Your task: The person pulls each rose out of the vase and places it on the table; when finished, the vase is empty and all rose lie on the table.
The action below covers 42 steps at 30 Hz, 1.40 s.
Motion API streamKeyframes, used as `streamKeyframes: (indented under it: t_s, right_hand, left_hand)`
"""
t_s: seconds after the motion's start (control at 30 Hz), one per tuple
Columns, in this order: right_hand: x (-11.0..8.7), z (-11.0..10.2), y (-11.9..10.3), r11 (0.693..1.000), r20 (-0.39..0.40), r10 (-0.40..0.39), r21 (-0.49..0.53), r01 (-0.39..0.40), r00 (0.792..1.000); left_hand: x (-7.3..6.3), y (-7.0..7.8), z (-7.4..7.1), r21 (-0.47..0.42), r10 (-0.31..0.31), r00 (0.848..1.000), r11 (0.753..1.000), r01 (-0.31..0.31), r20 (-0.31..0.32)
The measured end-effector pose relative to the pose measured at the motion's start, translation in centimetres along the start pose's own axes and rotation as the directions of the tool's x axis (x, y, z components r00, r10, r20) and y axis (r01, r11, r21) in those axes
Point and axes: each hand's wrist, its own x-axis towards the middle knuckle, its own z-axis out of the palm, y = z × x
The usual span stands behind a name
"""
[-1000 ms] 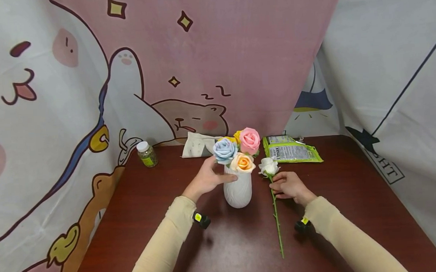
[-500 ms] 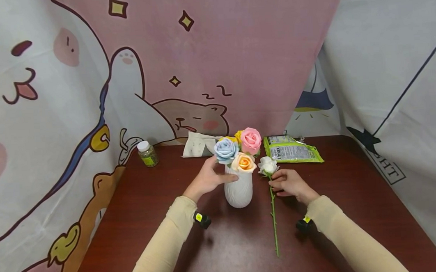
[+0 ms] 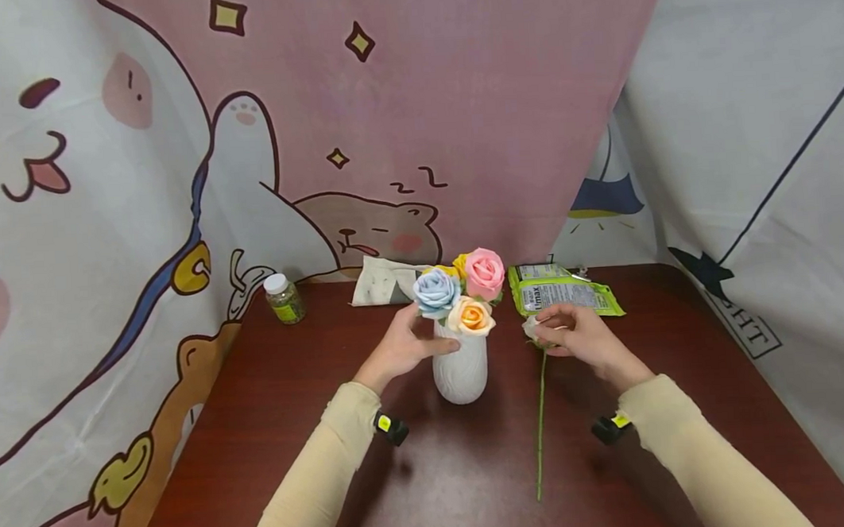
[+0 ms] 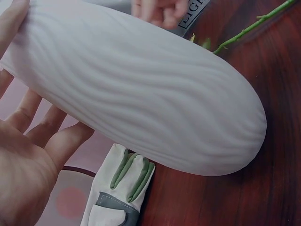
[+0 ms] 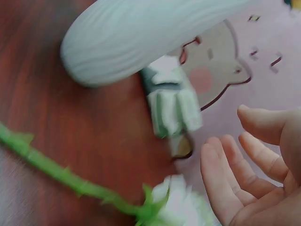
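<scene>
A white vase [image 3: 460,373] with a wavy relief stands on the table, holding a blue rose [image 3: 436,291], a pink rose [image 3: 485,274], a peach rose [image 3: 471,317] and yellow blooms. My left hand [image 3: 398,350] grips it near the rim, thumb in front; the left wrist view shows fingers on both sides of the vase [image 4: 150,94]. To the right, my right hand [image 3: 582,336] hovers at the head of a white rose [image 3: 530,329], partly covering it. In the right wrist view its loosely bent fingers stand apart from the rose [image 5: 181,207], whose thorny green stem [image 5: 61,174] stretches left.
Behind the vase lies a white, grey and green glove [image 4: 113,193]. A green packet [image 3: 567,292] rests at the back right. At the back left stands a jar with a white lid [image 3: 285,299]. Printed cloth [image 3: 500,116] hangs behind the dark red table [image 3: 434,486].
My right hand has let go of the white rose's stem and shifted up and right over its head. The flower has moved slightly right. My left hand stays on the vase.
</scene>
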Motion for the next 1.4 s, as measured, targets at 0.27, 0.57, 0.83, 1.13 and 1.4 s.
streamKeyframes:
  t_s: [0.27, 0.57, 0.83, 1.13, 1.4]
  right_hand:
    - [-1.2, 1.3, -4.6, 0.973, -0.017, -0.226, 0.043, 0.226, 0.974]
    - [-2.0, 3.9, -8.1, 0.891, -0.012, -0.45, 0.065, 0.45, 0.893]
    - [-1.5, 5.0, -9.2, 0.881, 0.013, -0.473, -0.01, 0.473, 0.881]
    - [-1.3, 5.5, -9.7, 0.851, 0.078, -0.525, 0.083, 0.519, 0.848]
    - [-1.4, 5.7, -9.8, 0.852, 0.163, -0.521, 0.156, 0.5, 0.838]
  left_hand:
    - [-0.2, -0.2, 0.0, -0.002, -0.01, 1.0, 1.0, 0.01, -0.015]
    - [-0.1, -0.3, 0.1, -0.008, 0.001, 1.0, 1.0, -0.001, -0.012]
    - [-0.1, -0.2, 0.2, -0.006, -0.01, 1.0, 1.0, 0.01, -0.004]
    - [0.1, 0.0, 0.0, -0.011, 0.009, 1.0, 1.0, -0.009, -0.003]
    - [0.1, -0.2, 0.1, -0.014, 0.003, 1.0, 1.0, -0.003, -0.009]
